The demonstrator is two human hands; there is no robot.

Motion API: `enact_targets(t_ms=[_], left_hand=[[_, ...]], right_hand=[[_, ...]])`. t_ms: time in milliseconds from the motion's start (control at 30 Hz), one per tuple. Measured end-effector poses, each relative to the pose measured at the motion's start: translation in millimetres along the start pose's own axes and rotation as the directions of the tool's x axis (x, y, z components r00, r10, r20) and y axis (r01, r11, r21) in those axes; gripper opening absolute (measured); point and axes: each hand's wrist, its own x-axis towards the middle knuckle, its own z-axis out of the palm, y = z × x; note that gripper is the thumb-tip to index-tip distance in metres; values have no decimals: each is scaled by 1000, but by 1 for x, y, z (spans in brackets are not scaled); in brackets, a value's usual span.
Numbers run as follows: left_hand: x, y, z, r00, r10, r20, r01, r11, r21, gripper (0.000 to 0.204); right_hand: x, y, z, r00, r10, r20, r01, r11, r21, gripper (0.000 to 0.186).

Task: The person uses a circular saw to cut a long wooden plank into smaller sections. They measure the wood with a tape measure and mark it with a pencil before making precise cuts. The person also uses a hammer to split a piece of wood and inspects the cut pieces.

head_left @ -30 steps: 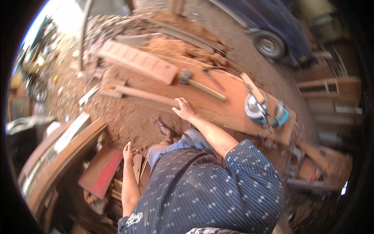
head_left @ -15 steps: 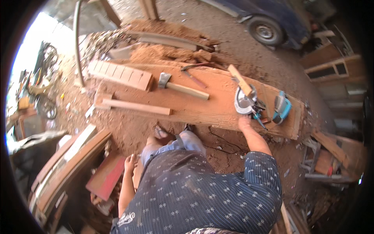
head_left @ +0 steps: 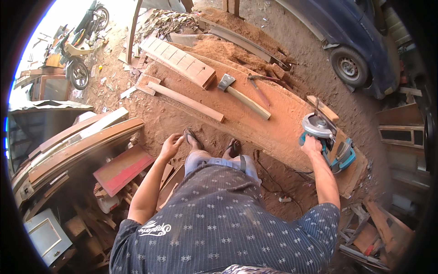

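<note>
White script lettering (head_left: 157,229) marks the left side of the shirt (head_left: 223,214). The left hand (head_left: 171,146) hangs free near a sandalled foot (head_left: 192,139), fingers loosely bent and empty. A block (head_left: 178,63) scored with dark cross lines, then an axe (head_left: 248,104), lie on the board (head_left: 278,134). The right hand (head_left: 312,145) has its fingers wrapped around the handle of the saw (head_left: 318,123), located near the board's right end; its markings are too small to read. A teal power tool (head_left: 345,157) lies just beside the saw, to the right.
</note>
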Motion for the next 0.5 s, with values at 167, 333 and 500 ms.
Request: enact_targets(t_ms=[167, 333, 500], left_hand=[[25, 112, 74, 969, 200, 144, -176, 971, -163, 51], [37, 180, 142, 897, 257, 359, -205, 962, -178, 59], [58, 163, 141, 845, -23, 535, 88, 991, -97, 68]], right_hand=[[-94, -32, -71, 961, -26, -275, 200, 751, 630, 46], [-192, -81, -72, 976, -95, -195, 208, 158, 965, 32], [-211, -154, -58, 891, -359, -277, 347, 146, 926, 34]])
